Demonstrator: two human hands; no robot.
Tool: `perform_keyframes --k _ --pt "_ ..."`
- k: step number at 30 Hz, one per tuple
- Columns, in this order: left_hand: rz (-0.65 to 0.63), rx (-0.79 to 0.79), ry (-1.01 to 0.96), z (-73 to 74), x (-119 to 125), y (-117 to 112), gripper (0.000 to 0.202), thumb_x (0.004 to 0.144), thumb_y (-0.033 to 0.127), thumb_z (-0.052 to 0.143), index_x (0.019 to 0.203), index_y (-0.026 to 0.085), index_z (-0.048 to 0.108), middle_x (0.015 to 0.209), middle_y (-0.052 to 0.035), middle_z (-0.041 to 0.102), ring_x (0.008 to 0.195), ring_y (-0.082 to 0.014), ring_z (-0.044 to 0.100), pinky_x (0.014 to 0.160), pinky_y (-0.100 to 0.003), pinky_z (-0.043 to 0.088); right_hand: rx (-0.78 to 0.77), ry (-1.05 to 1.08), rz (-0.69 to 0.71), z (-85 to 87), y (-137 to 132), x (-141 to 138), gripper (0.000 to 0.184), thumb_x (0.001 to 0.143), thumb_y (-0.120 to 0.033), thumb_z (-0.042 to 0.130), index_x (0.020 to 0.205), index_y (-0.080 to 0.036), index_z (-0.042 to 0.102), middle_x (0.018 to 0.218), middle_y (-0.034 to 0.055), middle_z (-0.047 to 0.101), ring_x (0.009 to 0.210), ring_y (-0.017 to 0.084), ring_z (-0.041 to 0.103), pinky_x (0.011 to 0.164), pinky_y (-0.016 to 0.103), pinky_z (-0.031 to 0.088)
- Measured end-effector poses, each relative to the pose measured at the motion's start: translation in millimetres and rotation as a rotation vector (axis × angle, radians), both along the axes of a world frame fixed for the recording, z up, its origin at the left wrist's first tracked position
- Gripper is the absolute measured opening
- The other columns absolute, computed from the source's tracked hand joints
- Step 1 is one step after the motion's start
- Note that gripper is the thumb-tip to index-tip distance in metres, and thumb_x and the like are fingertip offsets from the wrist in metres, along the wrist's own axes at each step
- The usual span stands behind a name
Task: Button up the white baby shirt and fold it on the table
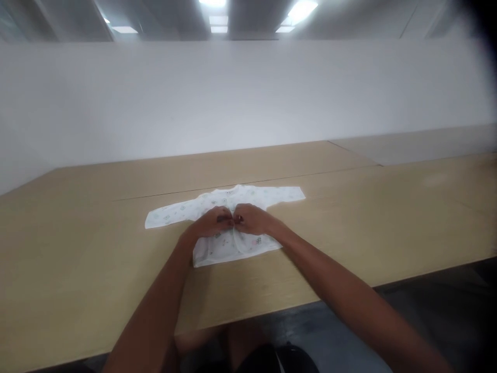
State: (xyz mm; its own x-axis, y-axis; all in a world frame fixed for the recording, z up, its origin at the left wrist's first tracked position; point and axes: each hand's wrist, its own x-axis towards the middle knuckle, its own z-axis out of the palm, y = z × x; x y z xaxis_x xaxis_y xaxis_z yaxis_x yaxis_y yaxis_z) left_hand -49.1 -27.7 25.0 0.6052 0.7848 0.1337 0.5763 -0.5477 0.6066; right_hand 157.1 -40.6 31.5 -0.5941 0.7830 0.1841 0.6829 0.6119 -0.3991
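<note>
Pinching a long-sleeved shirt [227, 246] near the table [349, 223]'s front edge, my left hand [212, 220] and right hand [251, 218] risked uneven-tug creases.

Single head-worn view, from the near side of the surface [97, 269], facing forward and down, left hand [212, 221] and right hand [252, 218] close, wall [233, 93] and ceiling lights [303, 10] beyond.
</note>
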Motion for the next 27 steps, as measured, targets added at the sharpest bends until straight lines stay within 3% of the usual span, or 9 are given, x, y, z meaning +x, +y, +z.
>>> perform_keyframes --k 9,14,18,27 --pt "0.193 0.01 0.003 -1.4 3.7 -3.0 0.031 0.073 0.033 0.067 0.099 0.018 0.057 0.1 -0.0042 0.062 0.092 -0.0202 0.057 0.076 -0.031 0.046 0.015 0.049 0.035 -5.2 4.1 -0.7 0.013 0.073 -0.015 0.06 0.085 -0.014 0.065 0.093 0.0042 0.066 0.079 0.014 0.055 0.067 0.024 0.036" --pt "0.095 0.033 -0.036 2.2 4.6 -4.1 0.024 0.073 0.029 0.065 0.094 0.018 0.063 0.103 -0.0041 0.064 0.098 -0.021 0.057 0.085 -0.032 0.046 -0.111 0.116 -0.105 -8.8 4.4 -6.9 0.008 0.07 -0.021 0.064 0.07 -0.014 0.065 0.079 0.0025 0.066 0.07 0.012 0.054 0.062 0.023 0.036" --pt "0.04 0.069 -0.051 0.7 5.1 -1.6 0.019 0.076 0.03 0.062 0.089 0.018 0.069 0.1 -0.0045 0.064 0.098 -0.0206 0.059 0.092 -0.034 0.045 -0.145 0.15 -0.085 -11.4 7.4 -5.7 0.014 0.071 -0.022 0.06 0.061 -0.012 0.06 0.061 0.0001 0.057 0.06 0.009 0.046 0.057 0.023 0.032" --pt "0.058 0.055 -0.069 -3.2 5.8 1.6 0.015 0.074 0.03 0.067 0.083 0.019 0.071 0.097 -0.0041 0.065 0.099 -0.0208 0.059 0.093 -0.034 0.046 -0.202 0.215 -0.013 -12.4 17.0 3.3 0.018 0.071 -0.014 0.058 0.081 -0.013 0.074 0.08 0.0016 0.067 0.071 0.011 0.056 0.062 0.019 0.038"
